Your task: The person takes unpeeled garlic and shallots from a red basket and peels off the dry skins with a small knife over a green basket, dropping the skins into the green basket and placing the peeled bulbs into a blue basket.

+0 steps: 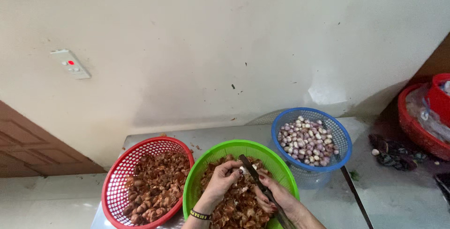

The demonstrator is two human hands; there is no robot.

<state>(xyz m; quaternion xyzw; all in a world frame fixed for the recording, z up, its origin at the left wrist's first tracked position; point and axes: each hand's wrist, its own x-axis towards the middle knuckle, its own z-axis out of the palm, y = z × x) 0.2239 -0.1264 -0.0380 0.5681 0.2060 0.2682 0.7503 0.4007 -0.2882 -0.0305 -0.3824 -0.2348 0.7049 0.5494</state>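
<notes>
1. The left hand (224,176) is curled shut around a small pale shallot (242,169), pinching it between thumb and fingertips just above the green basket (201,170). A dark band with yellow marks sits on that wrist.
2. The right hand (274,195) is closed around the handle of a knife (253,173), whose dark blade slants up and left so that its tip lies at the shallot, right beside the left fingertips.
3. Risk, as I judge it: the blade works very near the left thumb and fingers, so a slip on the smooth bulb could nick them. Loose papery skin may also hide the edge.
4. The green basket, directly below both hands, holds a heap of brown skins and perhaps unpeeled bulbs; which is which is hard to tell.
5. The red basket (117,182), touching the green one on its left, is filled with similar reddish-brown shallots or skins.
6. The blue basket (344,142), just beside the green one to the right and behind, holds peeled bulbs, pale white and purple. A bulb dropped from the hands could land among the skins rather than here.
7. All three stand on a grey desk (323,201) against a pale wall. Farther right is another red tub (412,126) with plastic inside.
</notes>
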